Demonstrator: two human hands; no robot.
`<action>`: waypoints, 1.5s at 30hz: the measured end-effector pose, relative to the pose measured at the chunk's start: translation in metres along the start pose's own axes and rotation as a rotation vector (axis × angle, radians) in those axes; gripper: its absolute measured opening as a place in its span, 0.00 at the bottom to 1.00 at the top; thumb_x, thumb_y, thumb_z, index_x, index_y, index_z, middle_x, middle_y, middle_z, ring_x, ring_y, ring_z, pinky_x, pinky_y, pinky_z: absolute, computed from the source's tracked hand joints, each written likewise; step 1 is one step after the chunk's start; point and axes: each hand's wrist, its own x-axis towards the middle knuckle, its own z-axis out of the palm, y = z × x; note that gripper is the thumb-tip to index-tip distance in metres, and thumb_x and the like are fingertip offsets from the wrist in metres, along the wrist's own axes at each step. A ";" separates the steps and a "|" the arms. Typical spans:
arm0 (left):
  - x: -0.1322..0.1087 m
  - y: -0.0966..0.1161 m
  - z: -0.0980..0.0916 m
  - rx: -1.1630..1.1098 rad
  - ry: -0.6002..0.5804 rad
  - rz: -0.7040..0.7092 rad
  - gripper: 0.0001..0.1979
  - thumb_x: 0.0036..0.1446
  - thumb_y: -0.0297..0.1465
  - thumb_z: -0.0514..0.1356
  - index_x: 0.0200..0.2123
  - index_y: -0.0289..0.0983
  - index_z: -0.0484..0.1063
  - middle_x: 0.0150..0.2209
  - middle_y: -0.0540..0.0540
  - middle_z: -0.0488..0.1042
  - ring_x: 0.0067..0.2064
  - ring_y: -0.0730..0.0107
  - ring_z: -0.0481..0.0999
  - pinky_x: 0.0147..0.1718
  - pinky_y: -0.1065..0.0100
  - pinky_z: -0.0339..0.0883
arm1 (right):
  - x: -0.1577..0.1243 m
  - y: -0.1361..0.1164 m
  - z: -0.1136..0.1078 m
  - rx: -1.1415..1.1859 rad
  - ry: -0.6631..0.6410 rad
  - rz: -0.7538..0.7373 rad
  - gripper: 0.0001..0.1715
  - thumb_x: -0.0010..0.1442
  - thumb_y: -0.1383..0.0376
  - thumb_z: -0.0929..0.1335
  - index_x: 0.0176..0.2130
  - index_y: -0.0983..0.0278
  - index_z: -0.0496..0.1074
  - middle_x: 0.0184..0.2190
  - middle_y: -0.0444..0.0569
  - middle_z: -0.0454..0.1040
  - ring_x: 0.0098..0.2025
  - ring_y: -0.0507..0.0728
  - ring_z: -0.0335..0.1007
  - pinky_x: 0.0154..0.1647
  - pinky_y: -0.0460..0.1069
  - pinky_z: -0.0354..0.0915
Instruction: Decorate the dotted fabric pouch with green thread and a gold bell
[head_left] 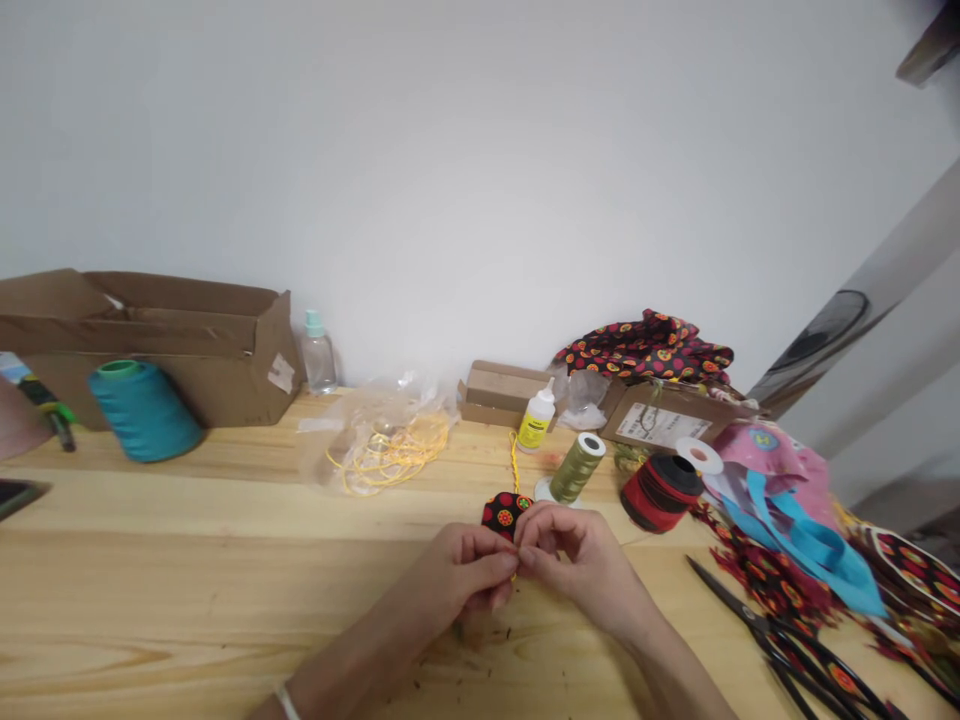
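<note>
Head camera, looking down: we see our two hands meeting over the wooden table (225, 580). Our left hand (472, 570) and right hand (564, 560) both pinch a thin yellow strand (514, 576) between thumb and forefinger, fingertips nearly touching; how it runs between them is too small for us to tell. Just beyond our fingers, at twelve o'clock, lies the patterned black piece (501, 511), partly hidden by our hands, with a twisted yellow cord (515, 462) stretching away from its far edge. Further off at twelve we have the glue bottle (533, 424). Olive thread (576, 470) stands at one o'clock and the red-and-black roll (660, 494) at two; our scissors (761, 628) lie open between three and four. Toward ten we see the teal cone of thread (146, 415) against a cardboard box (217, 385), and between ten and eleven, a loose yellow tangle (397, 447).
</note>
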 end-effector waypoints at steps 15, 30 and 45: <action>-0.002 0.000 -0.003 -0.101 -0.064 -0.022 0.16 0.46 0.41 0.58 0.23 0.32 0.68 0.13 0.57 0.58 0.14 0.85 0.43 0.14 0.74 0.33 | 0.000 -0.001 -0.001 0.325 -0.042 0.113 0.09 0.45 0.64 0.70 0.21 0.67 0.68 0.21 0.44 0.69 0.23 0.48 0.63 0.26 0.44 0.60; 0.002 0.002 -0.007 -0.032 0.026 0.069 0.16 0.47 0.41 0.57 0.21 0.33 0.67 0.14 0.57 0.59 0.13 0.85 0.46 0.14 0.74 0.35 | -0.001 -0.001 0.003 0.250 -0.032 0.071 0.16 0.51 0.57 0.67 0.37 0.63 0.72 0.29 0.48 0.72 0.30 0.52 0.65 0.30 0.46 0.60; 0.002 0.000 -0.002 0.195 0.043 0.191 0.19 0.49 0.42 0.53 0.17 0.33 0.64 0.15 0.55 0.59 0.16 0.82 0.49 0.16 0.74 0.40 | 0.003 0.006 0.008 0.340 0.145 0.081 0.04 0.42 0.66 0.71 0.20 0.65 0.74 0.20 0.42 0.65 0.21 0.46 0.58 0.21 0.42 0.54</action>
